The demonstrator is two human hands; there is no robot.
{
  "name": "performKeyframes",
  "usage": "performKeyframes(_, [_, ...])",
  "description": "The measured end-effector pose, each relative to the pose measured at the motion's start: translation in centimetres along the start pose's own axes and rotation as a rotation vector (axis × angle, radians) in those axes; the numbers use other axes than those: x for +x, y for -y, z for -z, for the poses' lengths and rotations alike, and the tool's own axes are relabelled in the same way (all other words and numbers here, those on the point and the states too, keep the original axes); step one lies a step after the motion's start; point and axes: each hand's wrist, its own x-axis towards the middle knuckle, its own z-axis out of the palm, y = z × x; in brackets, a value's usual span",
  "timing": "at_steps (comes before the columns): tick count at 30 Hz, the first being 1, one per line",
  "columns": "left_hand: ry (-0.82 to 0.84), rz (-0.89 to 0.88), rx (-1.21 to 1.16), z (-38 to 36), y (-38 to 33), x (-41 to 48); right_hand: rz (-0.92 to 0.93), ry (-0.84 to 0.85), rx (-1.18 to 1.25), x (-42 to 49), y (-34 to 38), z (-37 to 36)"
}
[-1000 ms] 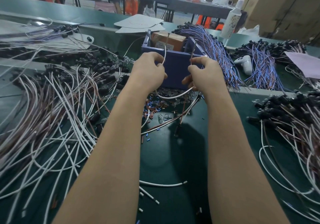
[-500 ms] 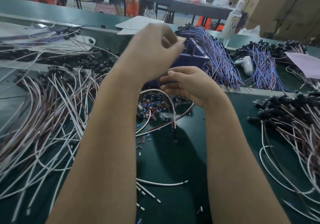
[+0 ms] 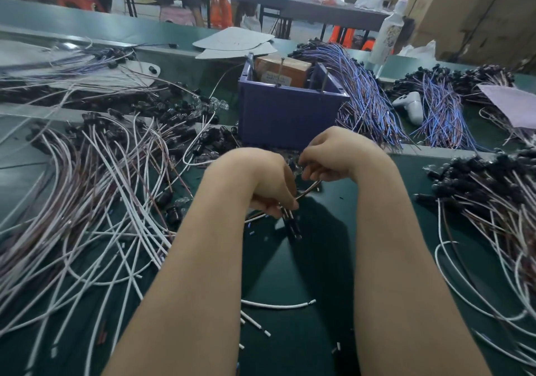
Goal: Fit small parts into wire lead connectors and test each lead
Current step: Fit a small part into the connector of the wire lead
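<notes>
Green bench point(image 3: 304, 274) | one purple bin point(image 3: 284, 114) | two hands: left hand point(image 3: 261, 184), right hand point(image 3: 333, 158) both gripping one lead point(image 3: 309, 188)

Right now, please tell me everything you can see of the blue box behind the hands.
The box is blue-violet, plastic by its look, open on top and upright on the green table. It holds a brown carton with a white label; thin rods stand at its rim. Violet wires lie against its right side. The left hand and right hand, gripping a lead, are before it; no touch shows.
</notes>
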Motion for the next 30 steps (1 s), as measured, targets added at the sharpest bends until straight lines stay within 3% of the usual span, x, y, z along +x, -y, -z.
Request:
performKeyframes(8, [-0.02,-0.001,0.022,-0.4,-0.4,0.5,-0.02,-0.043,0.209,-0.2,0.2,0.5])
performKeyframes(10, [-0.221,-0.076,-0.017,0.2,-0.2,0.6,0.006,-0.032,0.254,-0.4,0.3,0.4])
performKeyframes(14, [-0.652,-0.164,-0.524,1.8,0.5,0.8,0.189,-0.029,0.283,-0.7,0.4,0.8])
performKeyframes(18, [-0.795,-0.233,-0.819,1.9,0.5,0.6,0.377,-0.118,0.378,-0.3,1.0,0.5])
performKeyframes(20, [-0.901,-0.2,-0.665,1.9,0.5,0.5,0.409,-0.209,0.356,0.1,1.2,0.0])
performKeyframes(22, [-1.027,-0.163,-0.269,2.0,0.3,0.5,0.416,-0.297,0.259,0.4,1.1,-0.3])
performKeyframes(24, [-0.972,-0.244,-0.059,2.0,-0.1,0.3,0.431,-0.33,0.201,0.6,1.0,-0.4])
performKeyframes(27, [-0.815,-0.362,-0.039,1.7,-0.4,0.3,0.442,-0.332,0.284,0.7,0.6,-0.3])
performKeyframes(30, [-0.785,-0.363,-0.071,1.6,0.2,0.6,0.426,-0.297,0.394,0.7,0.3,-0.2])
